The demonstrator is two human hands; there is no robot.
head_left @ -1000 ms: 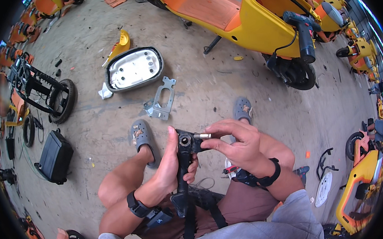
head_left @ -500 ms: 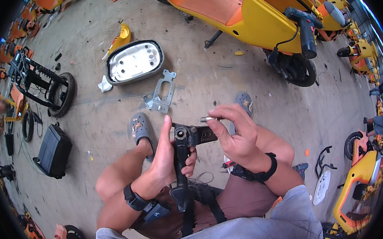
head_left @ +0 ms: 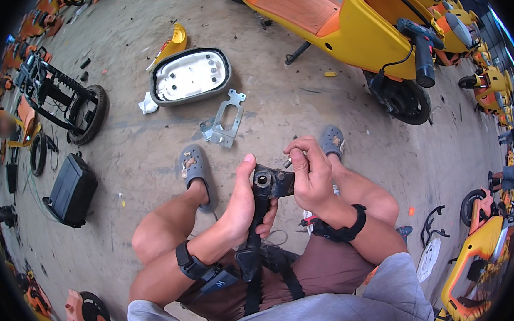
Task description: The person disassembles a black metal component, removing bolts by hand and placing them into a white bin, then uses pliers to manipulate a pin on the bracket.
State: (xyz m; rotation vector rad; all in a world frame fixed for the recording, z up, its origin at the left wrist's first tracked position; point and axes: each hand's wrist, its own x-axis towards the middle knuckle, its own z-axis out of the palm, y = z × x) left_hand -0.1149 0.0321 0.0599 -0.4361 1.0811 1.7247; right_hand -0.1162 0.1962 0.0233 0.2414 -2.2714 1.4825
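In my left hand [head_left: 240, 208] is a black metal bracket [head_left: 277, 184] with a round hole at its top left corner and a dark stem running down toward my lap. The thumb lies along the bracket's left side while the fingers curl round behind the stem. Just above its right end, my right hand [head_left: 315, 183] pinches a small silver bolt [head_left: 288, 162] between thumb and fingers. The bolt is tilted and apart from the hole; my fingers partly hide it. A red-handled tool [head_left: 308, 221] lies by my right thigh, partly covered.
Ahead on the concrete lie a scooter seat [head_left: 190, 76], a grey metal plate [head_left: 228, 120] and a yellow panel [head_left: 173, 42]. A yellow-orange scooter [head_left: 343, 34] carries a cordless drill [head_left: 422, 50]. To the left are a black case [head_left: 71, 189] and a black frame with a wheel [head_left: 86, 115].
The bracket and my left hand have shifted right. My right hand has turned inward and come closer to the bracket, and the bolt now tilts instead of lying level.
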